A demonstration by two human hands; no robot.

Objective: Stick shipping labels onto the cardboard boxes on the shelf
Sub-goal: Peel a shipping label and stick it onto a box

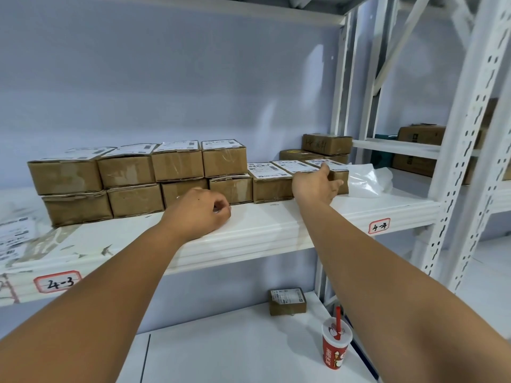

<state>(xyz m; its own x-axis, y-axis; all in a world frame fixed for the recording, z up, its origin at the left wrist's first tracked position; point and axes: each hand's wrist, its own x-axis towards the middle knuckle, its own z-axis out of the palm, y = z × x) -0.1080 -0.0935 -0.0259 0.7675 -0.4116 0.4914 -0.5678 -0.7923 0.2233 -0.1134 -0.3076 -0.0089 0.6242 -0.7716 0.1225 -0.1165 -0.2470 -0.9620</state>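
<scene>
Reaching over the white shelf [249, 230], the right hand [316, 186] rests against the front of the rightmost low cardboard box [338, 175], thumb up on its top edge beside the shipping label [322, 163] stuck there, fingers spread loosely along the box face; whether it truly grips the box I cannot tell. The left hand [197, 211] sits curled into a loose fist on the shelf's front lip, just before the lower row of boxes, with something small and pale possibly pinched at the fingertips, too small to make out. Eight cardboard boxes [177, 164] stand stacked two high at left, the upper four labelled on top. Three lower boxes to their right also carry labels. A crumpled clear plastic bag [367, 179] lies just right of them. Below, a small labelled box [287, 301] and a red paper cup [336, 345] with a straw stand on a lower surface.
</scene>
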